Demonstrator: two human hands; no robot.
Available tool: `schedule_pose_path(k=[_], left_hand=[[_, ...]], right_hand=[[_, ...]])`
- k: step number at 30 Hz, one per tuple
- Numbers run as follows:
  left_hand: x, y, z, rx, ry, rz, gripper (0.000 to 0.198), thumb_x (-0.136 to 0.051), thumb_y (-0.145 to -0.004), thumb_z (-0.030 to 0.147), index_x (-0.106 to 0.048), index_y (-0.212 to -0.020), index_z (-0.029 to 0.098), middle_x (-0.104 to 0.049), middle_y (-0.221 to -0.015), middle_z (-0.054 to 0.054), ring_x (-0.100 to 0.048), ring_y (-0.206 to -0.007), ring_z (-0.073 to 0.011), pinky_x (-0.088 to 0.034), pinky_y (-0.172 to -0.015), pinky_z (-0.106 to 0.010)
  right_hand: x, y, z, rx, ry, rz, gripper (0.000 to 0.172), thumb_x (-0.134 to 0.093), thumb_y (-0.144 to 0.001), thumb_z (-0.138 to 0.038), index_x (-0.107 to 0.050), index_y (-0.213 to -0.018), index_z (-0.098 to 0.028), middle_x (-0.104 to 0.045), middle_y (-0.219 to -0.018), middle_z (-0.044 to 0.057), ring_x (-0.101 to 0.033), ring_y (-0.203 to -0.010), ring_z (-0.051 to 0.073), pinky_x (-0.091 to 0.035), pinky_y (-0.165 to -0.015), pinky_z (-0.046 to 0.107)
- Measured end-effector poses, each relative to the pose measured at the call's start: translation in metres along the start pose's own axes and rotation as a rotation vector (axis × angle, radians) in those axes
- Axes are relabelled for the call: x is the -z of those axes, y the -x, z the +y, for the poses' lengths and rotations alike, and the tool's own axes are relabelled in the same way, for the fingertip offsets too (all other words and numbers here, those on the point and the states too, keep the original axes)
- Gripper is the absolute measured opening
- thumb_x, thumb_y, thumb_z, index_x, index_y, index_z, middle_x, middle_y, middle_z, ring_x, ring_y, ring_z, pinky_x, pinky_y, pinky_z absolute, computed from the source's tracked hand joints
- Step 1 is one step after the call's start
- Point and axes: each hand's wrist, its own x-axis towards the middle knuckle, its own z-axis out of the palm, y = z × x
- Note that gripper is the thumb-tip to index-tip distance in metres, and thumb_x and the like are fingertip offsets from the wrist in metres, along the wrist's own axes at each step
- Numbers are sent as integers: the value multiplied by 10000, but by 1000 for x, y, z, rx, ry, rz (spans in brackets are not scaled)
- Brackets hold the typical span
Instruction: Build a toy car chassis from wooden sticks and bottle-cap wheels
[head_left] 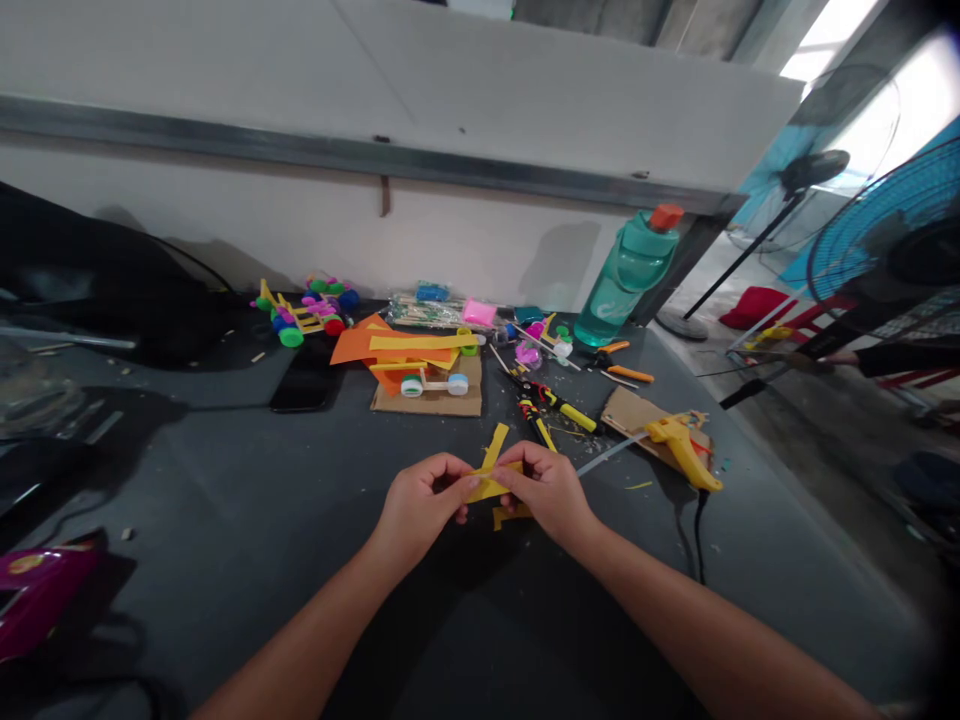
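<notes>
The one camera is worn up on the head. It looks forward and down over the table, with the left hand and right hand near the middle. The wall is ahead, farther off, and a fan is at the right edge.

I can't see all of the yellow paper: left hand and right hand hide parts. Purple object cropped at left edge, fan at right. Bottle print unreadable.
</notes>
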Motion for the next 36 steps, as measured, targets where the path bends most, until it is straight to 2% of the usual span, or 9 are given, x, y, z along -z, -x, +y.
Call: schedule_pose_path(k=[7, 13, 21, 29, 36], left_hand=[[3, 1, 2, -4, -25, 31, 157, -635, -735, 328, -655, -719, 173, -564, -469, 36, -512, -441, -91, -412, -467, -191], [1, 0, 0, -6, 63, 9, 129, -654, -696, 279, -648, -770, 174, -578, -549, 39, -521, -448, -85, -435, -463, -197], [3, 0, -1, -54, 19, -11, 141, -629, -740, 299, -648, -745, 159, -571, -512, 35, -523, -458, -83, -421, -471, -184], [3, 2, 1, -74, 39, -25, 147, -615, -750, 287, -649, -714, 148, -569, -493, 38, -523, -462, -77, -423, -485, -180], [0, 1, 3, -17, 151, -33, 210, -669, -691, 292, -661, -850, 154, -648, -696, 8, -542, -499, -79, -462, -463, -192]], right_hand=[[0, 0, 2, 74, 7, -5, 183, -682, -691, -340, -590, -736, -189, -581, -529, -48, -540, -450, 97, -457, -461, 222], [3, -1, 3, 36, -33, 1, 200, -692, -691, -353, -588, -729, -186, -571, -519, -53, -533, -442, 88, -436, -436, 204], [2, 0, 1, -9, -46, 11, 221, -706, -667, -364, -591, -715, -181, -559, -513, -57, -530, -434, 85, -436, -431, 196], [1, 0, -2, 7, -111, 28, 233, -701, -664, -377, -579, -674, -179, -570, -518, -50, -518, -418, 85, -426, -421, 198], [1, 1, -1, -8, -120, 22, 248, -712, -657, -385, -583, -675, -174, -575, -503, -45, -517, -412, 88, -417, -417, 198]])
